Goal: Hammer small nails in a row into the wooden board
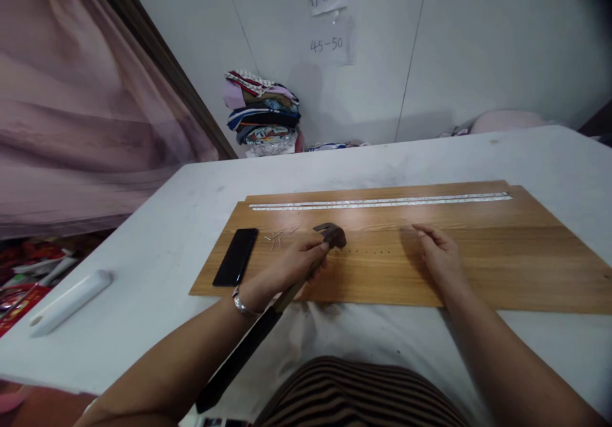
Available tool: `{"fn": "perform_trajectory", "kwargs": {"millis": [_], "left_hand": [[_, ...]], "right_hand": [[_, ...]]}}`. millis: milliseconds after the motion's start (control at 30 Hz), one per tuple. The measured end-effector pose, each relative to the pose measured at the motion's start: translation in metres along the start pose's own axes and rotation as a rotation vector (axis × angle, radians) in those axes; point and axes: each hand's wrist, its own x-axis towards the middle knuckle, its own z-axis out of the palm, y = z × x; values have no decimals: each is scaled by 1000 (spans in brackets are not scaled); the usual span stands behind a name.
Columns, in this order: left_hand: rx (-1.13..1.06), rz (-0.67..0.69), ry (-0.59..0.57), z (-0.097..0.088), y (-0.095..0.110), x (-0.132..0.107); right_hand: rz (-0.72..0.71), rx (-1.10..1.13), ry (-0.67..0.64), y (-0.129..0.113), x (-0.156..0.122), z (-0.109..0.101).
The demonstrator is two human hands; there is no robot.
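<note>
My left hand [306, 261], with a bracelet at the wrist, is closed round a claw hammer [253, 341] close below its dark metal head. The black grip slants down toward my body. The head is just over a wooden board [478, 248], beside a row of small dark dots [368, 252] in the wood that may be nail heads or holes. Several loose nails [275, 239] lie left of the hammer. Over the right part of the board is my right hand [440, 255], fingers drawn together and pointing left; whatever they may hold is too small to make out.
A black phone [235, 257] lies on the board's left end. Two long white strips [382, 202] run along its far side. The white table [157, 223] carries a white plastic object [71, 303] at left. Folded clothes [265, 111] are stacked by the wall; a pink curtain [95, 95] hangs left.
</note>
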Motion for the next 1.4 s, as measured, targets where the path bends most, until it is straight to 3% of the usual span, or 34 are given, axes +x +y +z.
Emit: {"fn": "perform_trajectory", "kwargs": {"millis": [300, 500, 833, 1067, 1400], "left_hand": [[51, -34, 11, 4, -8, 2], [14, -20, 15, 3, 0, -1], [37, -49, 37, 5, -14, 4], [4, -17, 26, 2, -1, -1], [13, -38, 13, 6, -7, 1]], "right_hand": [[79, 59, -56, 0, 2, 3], [161, 144, -52, -5, 1, 5], [142, 123, -103, -4, 2, 3], [137, 82, -125, -4, 2, 3], [121, 85, -135, -4, 1, 3]]}}
